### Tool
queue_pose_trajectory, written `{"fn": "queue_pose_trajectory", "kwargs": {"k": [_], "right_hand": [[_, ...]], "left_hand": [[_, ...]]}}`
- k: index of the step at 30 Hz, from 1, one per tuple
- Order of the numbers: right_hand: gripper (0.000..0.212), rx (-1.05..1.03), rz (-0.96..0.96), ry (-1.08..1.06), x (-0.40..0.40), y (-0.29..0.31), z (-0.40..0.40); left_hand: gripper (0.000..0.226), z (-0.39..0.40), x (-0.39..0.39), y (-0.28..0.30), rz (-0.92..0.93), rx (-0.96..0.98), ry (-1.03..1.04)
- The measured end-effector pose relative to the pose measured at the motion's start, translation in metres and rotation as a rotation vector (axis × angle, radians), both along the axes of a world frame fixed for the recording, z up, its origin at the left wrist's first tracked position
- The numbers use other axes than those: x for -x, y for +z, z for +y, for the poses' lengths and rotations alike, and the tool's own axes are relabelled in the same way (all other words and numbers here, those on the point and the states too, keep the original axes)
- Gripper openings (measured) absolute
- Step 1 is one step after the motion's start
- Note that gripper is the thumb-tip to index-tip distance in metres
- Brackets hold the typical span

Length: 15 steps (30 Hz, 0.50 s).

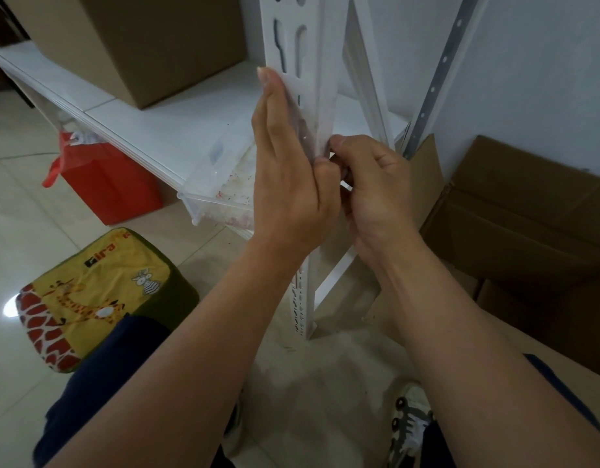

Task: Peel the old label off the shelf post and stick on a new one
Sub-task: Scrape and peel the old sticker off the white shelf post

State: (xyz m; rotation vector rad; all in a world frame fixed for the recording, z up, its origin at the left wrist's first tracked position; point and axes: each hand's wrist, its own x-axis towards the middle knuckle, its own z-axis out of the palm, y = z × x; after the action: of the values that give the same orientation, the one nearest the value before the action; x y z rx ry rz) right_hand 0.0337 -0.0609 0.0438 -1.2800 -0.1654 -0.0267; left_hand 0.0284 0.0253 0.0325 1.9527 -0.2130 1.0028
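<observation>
Left hand (285, 170) lies flat, fingers straight, against the post (300, 79) at 12 o'clock. Right hand (372, 190) curls at its corner edge — likely picking the label, itself indistinct. Next: lift an edge — peel slowly.

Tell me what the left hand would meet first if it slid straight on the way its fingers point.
The left hand lies flat against the white shelf post, fingers pointing up along it. Sliding on, it would probably just run up the post's slotted face; nothing else shows in that line, though depth is hard to judge.
</observation>
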Motion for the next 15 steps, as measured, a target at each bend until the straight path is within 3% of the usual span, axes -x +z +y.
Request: {"fn": "queue_pose_trajectory", "kwargs": {"k": [8, 15], "right_hand": [[0.033, 0.030, -0.004, -0.007, 0.000, 0.003, 0.000], [0.029, 0.101, -0.057, -0.093, -0.002, 0.007, 0.000]], "left_hand": [[0.076, -0.003, 0.001, 0.002, -0.075, 0.047, 0.051], [0.050, -0.015, -0.001, 0.008, -0.031, 0.172, 0.111]]}}
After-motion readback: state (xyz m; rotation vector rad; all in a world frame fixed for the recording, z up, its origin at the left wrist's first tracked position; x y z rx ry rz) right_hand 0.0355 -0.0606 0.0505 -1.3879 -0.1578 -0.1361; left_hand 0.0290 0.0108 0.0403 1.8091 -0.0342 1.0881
